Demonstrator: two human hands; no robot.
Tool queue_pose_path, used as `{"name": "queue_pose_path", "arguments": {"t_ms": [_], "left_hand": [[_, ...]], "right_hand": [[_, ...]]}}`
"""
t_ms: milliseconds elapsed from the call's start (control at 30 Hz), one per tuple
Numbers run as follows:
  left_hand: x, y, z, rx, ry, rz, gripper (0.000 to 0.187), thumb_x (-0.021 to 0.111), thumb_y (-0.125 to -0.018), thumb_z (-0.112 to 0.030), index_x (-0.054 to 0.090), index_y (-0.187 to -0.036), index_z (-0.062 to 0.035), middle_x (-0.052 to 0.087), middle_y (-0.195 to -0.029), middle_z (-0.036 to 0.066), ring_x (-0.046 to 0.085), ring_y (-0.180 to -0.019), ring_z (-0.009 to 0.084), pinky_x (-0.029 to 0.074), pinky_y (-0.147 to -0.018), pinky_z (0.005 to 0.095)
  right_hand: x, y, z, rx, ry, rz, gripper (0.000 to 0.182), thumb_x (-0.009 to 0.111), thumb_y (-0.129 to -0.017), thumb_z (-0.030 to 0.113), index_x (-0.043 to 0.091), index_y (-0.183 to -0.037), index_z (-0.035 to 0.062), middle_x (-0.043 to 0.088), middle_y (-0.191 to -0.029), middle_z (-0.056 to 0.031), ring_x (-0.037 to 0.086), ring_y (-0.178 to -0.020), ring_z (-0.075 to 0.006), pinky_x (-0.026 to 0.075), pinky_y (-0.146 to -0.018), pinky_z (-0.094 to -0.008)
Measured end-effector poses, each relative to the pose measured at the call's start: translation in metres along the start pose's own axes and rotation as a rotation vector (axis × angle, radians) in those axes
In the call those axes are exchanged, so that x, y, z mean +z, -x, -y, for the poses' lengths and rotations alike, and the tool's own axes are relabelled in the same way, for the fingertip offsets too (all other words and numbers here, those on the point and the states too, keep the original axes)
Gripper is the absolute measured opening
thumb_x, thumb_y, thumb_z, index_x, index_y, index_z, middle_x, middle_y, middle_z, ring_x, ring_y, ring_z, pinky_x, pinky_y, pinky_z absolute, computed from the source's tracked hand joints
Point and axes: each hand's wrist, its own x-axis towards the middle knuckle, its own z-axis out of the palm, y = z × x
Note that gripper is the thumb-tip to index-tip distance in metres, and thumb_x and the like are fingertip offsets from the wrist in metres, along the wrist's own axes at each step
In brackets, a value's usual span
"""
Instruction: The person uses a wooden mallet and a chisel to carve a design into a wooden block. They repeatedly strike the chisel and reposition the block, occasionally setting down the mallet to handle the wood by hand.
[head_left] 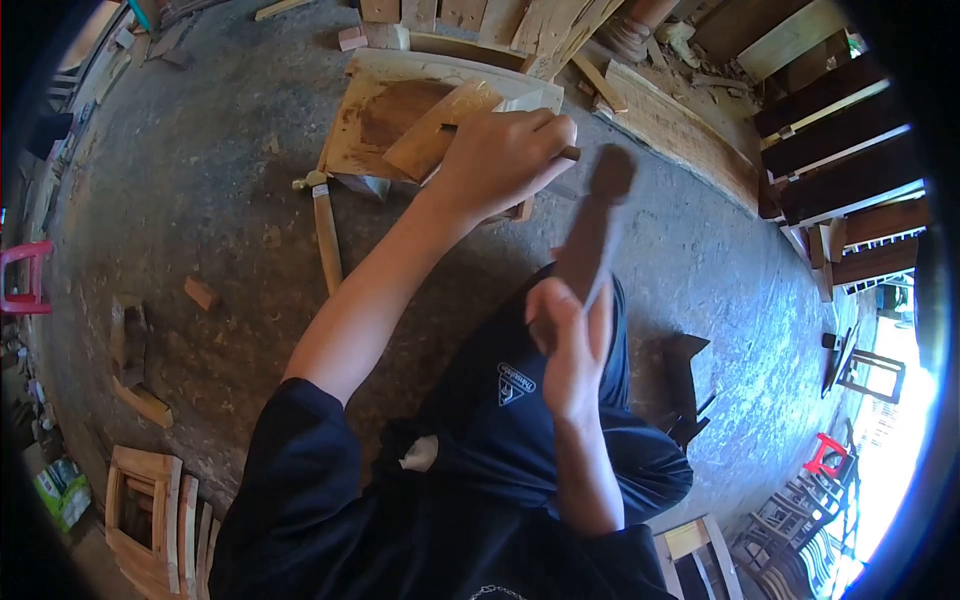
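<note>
My left hand [510,155] is closed around a chisel, and only the end of its brown handle [570,153] shows; the blade is hidden. That hand rests at a wooden piece [425,143] with a dark slot in it, lying slanted on a low wooden bench [345,140]. My right hand [568,335] grips a wooden mallet [597,215], smeared by motion. The mallet is raised to the right of the chisel handle, apart from it. A hammer [326,235] with a pale handle lies at the bench's left corner.
Small wood blocks [201,292] and a hand plane [128,340] lie on the concrete floor [230,190] at left. Wooden frames [150,510] stand lower left. A long plank [690,135] and stacked timber [840,140] are at right. A pink stool [25,278] stands far left.
</note>
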Motion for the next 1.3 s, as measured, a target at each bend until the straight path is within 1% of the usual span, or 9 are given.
{"name": "queue_pose_path", "arguments": {"t_ms": [100, 200, 233, 467, 667, 833, 1067, 1267, 1300], "left_hand": [[-0.005, 0.001, -0.002, -0.027, 0.014, 0.012, 0.022, 0.079, -0.087, -0.020, 0.061, -0.097, -0.0142, 0.067, -0.082, 0.003, 0.069, -0.070, 0.0266, 0.054, -0.061, 0.0382], [-0.001, -0.003, -0.001, -0.051, 0.030, -0.017, 0.019, 0.077, -0.089, -0.023, 0.061, -0.097, -0.0154, 0.067, -0.083, 0.004, 0.069, -0.071, 0.0274, 0.054, -0.061, 0.0396], [0.002, -0.001, 0.001, -0.063, 0.025, -0.031, 0.018, 0.076, -0.090, -0.025, 0.062, -0.098, -0.0159, 0.067, -0.084, 0.004, 0.069, -0.071, 0.0276, 0.054, -0.061, 0.0401], [0.007, 0.002, 0.003, 0.019, -0.082, -0.065, 0.021, 0.076, -0.089, -0.026, 0.059, -0.097, -0.0164, 0.065, -0.083, 0.004, 0.070, -0.073, 0.0277, 0.055, -0.062, 0.0424], [-0.002, -0.003, -0.005, -0.058, -0.114, 0.023, 0.021, 0.075, -0.090, -0.023, 0.058, -0.095, -0.0113, 0.066, -0.083, 0.007, 0.071, -0.078, 0.0285, 0.056, -0.064, 0.0419], [-0.005, -0.007, -0.009, -0.058, -0.101, -0.005, 0.020, 0.074, -0.090, -0.020, 0.059, -0.096, -0.0092, 0.066, -0.082, 0.009, 0.071, -0.079, 0.0300, 0.056, -0.065, 0.0432], [-0.003, -0.007, -0.007, -0.039, -0.088, -0.011, 0.021, 0.076, -0.089, -0.018, 0.059, -0.096, -0.0091, 0.069, -0.085, 0.009, 0.071, -0.079, 0.0317, 0.056, -0.066, 0.0446], [-0.006, -0.009, -0.010, -0.068, -0.115, 0.013, 0.023, 0.077, -0.088, -0.021, 0.059, -0.098, -0.0097, 0.069, -0.085, 0.009, 0.071, -0.078, 0.0334, 0.056, -0.065, 0.0453], [-0.003, -0.008, -0.007, -0.080, -0.118, 0.015, 0.023, 0.077, -0.088, -0.021, 0.059, -0.098, -0.0097, 0.069, -0.085, 0.009, 0.071, -0.078, 0.0332, 0.056, -0.065, 0.0451]], "right_hand": [[0.010, -0.006, 0.003, -0.175, -0.298, -0.260, 0.044, 0.057, -0.107, 0.014, 0.039, -0.146, 0.0058, 0.058, -0.093, -0.0028, 0.051, -0.072, -0.0084, 0.039, -0.059, -0.0228], [0.008, -0.005, -0.004, -0.059, -0.090, -0.131, 0.042, 0.056, -0.108, 0.018, 0.041, -0.145, 0.0054, 0.060, -0.090, -0.0045, 0.049, -0.066, -0.0075, 0.038, -0.058, -0.0223], [0.004, -0.005, 0.011, 0.074, -0.045, 0.107, 0.038, 0.057, -0.108, 0.021, 0.046, -0.140, 0.0052, 0.060, -0.090, -0.0038, 0.048, -0.065, -0.0063, 0.037, -0.056, -0.0225], [-0.001, -0.011, 0.006, -0.043, -0.272, -0.205, 0.027, 0.057, -0.107, 0.021, 0.054, -0.129, 0.0062, 0.058, -0.081, -0.0010, 0.045, -0.061, -0.0060, 0.031, -0.051, -0.0211], [-0.015, -0.010, 0.018, -0.055, -0.108, -0.060, 0.020, 0.057, -0.108, 0.023, 0.055, -0.120, 0.0074, 0.058, -0.084, -0.0010, 0.049, -0.066, -0.0073, 0.038, -0.059, -0.0240], [-0.017, -0.006, 0.006, -0.110, -0.205, -0.161, 0.021, 0.058, -0.107, 0.023, 0.054, -0.118, 0.0060, 0.060, -0.090, -0.0026, 0.052, -0.071, -0.0102, 0.043, -0.064, -0.0270], [-0.025, -0.008, 0.006, -0.072, -0.040, 0.009, 0.018, 0.059, -0.106, 0.025, 0.058, -0.110, 0.0067, 0.061, -0.086, -0.0026, 0.052, -0.065, -0.0095, 0.043, -0.060, -0.0263], [-0.003, -0.004, 0.013, -0.179, -0.244, -0.172, 0.019, 0.059, -0.107, 0.022, 0.055, -0.115, 0.0055, 0.057, -0.084, -0.0008, 0.050, -0.066, -0.0080, 0.039, -0.058, -0.0241], [-0.005, -0.002, 0.009, -0.099, -0.188, -0.114, 0.021, 0.059, -0.107, 0.023, 0.054, -0.117, 0.0054, 0.055, -0.081, 0.0002, 0.048, -0.062, -0.0069, 0.037, -0.055, -0.0233]]}}
